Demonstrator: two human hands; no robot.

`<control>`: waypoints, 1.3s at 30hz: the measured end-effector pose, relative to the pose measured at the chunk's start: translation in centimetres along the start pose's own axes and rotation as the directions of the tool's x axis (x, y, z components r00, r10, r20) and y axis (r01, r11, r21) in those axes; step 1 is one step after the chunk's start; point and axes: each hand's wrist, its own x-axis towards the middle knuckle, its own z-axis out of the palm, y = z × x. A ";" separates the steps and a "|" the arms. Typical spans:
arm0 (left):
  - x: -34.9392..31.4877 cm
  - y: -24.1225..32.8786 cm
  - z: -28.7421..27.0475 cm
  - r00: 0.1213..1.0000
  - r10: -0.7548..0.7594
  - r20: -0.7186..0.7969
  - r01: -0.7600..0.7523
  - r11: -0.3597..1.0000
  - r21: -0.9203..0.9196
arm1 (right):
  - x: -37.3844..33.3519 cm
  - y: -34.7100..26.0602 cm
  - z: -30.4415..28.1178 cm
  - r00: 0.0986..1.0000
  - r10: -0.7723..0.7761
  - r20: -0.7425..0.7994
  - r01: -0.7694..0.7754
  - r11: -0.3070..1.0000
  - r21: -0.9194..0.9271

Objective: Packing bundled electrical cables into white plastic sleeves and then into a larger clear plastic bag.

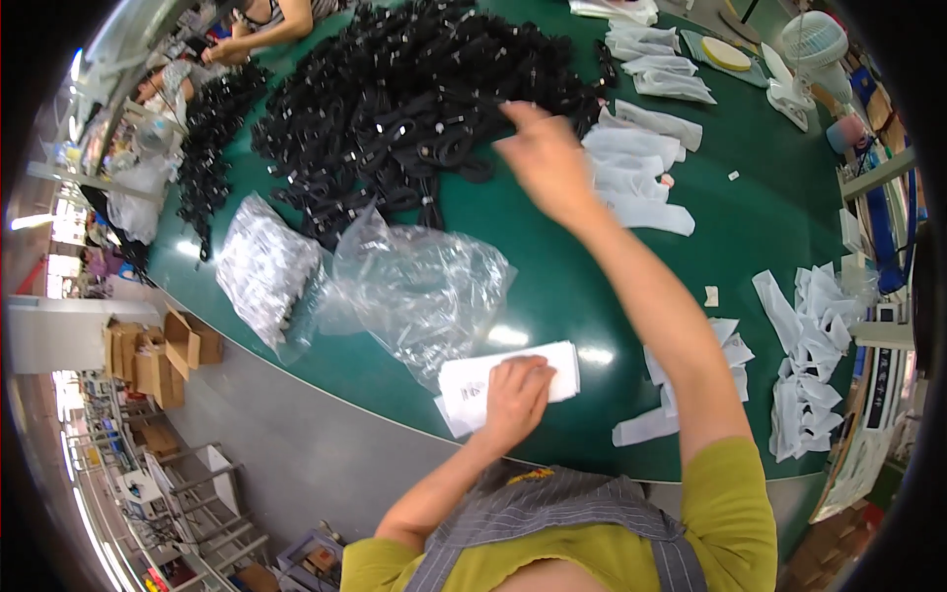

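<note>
My left hand (518, 397) presses on a stack of white flat bags (562, 373) near the table's front edge, its fingers bent together over the top one. Dark printing marks the upper bag. My right hand (546, 158) reaches far forward, smeared by motion, beside a large heap of coiled black cords (385, 99) with small shiny bits. Whether it holds a cord I cannot make out. Just right of that hand lies a row of filled whitish pouches (631, 163). More pouches (656, 419) lie under and beside my right forearm.
Crumpled clear plastic (424, 286) and a clear bag of small whitish pieces (261, 261) lie left on the green table (562, 296). Filled pouches (809, 365) are piled at the right; a fan (814, 44) stands far right. Another person's arm (271, 35) is at the far left.
</note>
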 end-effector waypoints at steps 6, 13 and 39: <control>0.4 -0.5 0.7 0.999 0.046 0.019 -0.045 0.998 -0.032 | 2.0 0.4 7.2 0.895 0.393 0.211 -0.361 0.916 -0.174; 1.5 -0.7 -1.3 1.000 0.016 -0.012 -0.017 1.000 -0.022 | -12.1 -1.3 -8.5 0.869 0.239 0.433 -0.339 0.926 0.169; 1.6 0.0 -1.2 0.991 0.060 -0.121 -0.069 0.995 -0.068 | -25.2 -6.5 -14.3 0.892 -0.111 0.438 0.156 0.985 -0.069</control>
